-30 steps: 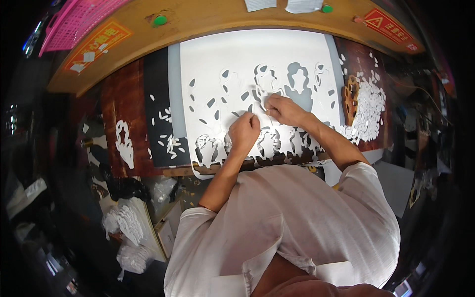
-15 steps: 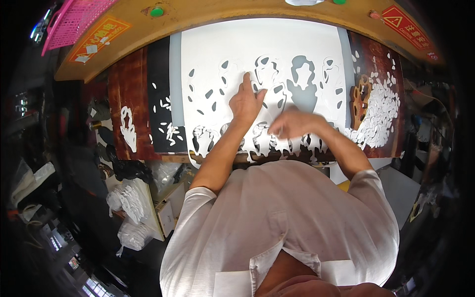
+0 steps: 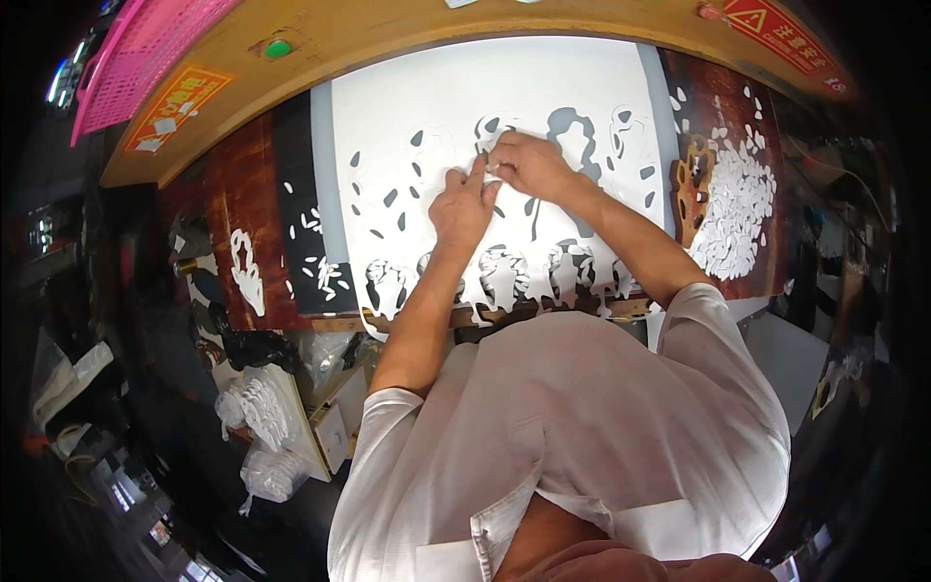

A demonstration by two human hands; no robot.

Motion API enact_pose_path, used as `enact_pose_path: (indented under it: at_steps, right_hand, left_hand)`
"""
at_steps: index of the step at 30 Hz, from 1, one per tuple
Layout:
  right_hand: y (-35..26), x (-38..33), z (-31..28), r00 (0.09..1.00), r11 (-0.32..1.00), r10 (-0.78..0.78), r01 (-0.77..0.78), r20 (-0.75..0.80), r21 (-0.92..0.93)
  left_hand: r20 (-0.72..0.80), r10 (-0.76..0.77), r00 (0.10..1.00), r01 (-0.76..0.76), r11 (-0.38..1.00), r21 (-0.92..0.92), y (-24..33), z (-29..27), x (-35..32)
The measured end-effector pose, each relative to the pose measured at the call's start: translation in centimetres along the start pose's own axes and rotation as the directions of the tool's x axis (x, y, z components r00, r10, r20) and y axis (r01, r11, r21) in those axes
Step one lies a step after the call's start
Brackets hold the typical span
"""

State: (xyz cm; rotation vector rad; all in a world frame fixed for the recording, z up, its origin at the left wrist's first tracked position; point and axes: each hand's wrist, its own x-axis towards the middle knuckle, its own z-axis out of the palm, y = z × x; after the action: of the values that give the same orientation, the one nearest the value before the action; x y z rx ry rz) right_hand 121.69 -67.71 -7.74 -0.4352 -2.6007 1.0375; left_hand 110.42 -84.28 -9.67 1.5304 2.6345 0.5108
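Note:
A large white sheet (image 3: 485, 78) lies before me, cut with rows of shoe-upper-like outlines and small drop-shaped holes. My left hand (image 3: 462, 209) rests on it with the index finger stretched forward and the thumb apart. My right hand (image 3: 541, 170) meets that fingertip at one of the cut outlines, its fingers pinched together. Whatever sits between them is hidden. To the right, one outline (image 3: 574, 145) shows the grey-blue surface beneath. Along the near edge hang cut strips (image 3: 504, 276) of the sheet, over my front.
A brown cutting die (image 3: 691, 194) stands at the right beside a heap of small white offcuts (image 3: 742, 213). More offcuts (image 3: 325, 276) and a cut white piece (image 3: 246, 272) lie at left. A yellow machine beam (image 3: 369, 44) with a green button (image 3: 277, 48) spans the far side.
My right hand has moved up and forward from the near edge to my left fingertip, and its fingers have closed. My left hand stays on the sheet. The view has shifted slightly.

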Motion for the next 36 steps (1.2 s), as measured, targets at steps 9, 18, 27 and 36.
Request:
enact_pose_path:
  at_steps: [9, 18, 27, 36]
  right_hand:
    - [0.0, -12.4, -6.0, 0.752, 0.919, 0.054, -0.295, 0.657, 0.262]
    - [10.8, -10.4, -14.4, 0.923, 0.928, 0.370, -0.372, -0.107, 0.002]
    - [6.2, -16.5, -12.7, 0.965, 0.963, 0.261, -0.262, -0.010, -0.057]
    - [6.5, -17.8, -11.5, 0.884, 0.876, 0.462, -0.441, -0.075, 0.194]
  left_hand:
    - [0.183, -0.083, 0.980, 0.082, 0.997, 0.012, 1.9, -2.6, 0.7]
    - [0.094, 0.243, 0.965, -0.212, 0.942, -0.260, 11.2, -0.6, 0.3]
    - [0.186, 0.098, 0.978, 0.013, 0.854, -0.519, 16.0, 2.3, -3.1]
    - [0.880, -0.134, 0.455, 0.871, 0.271, -0.409, 17.9, 1.7, 3.9]
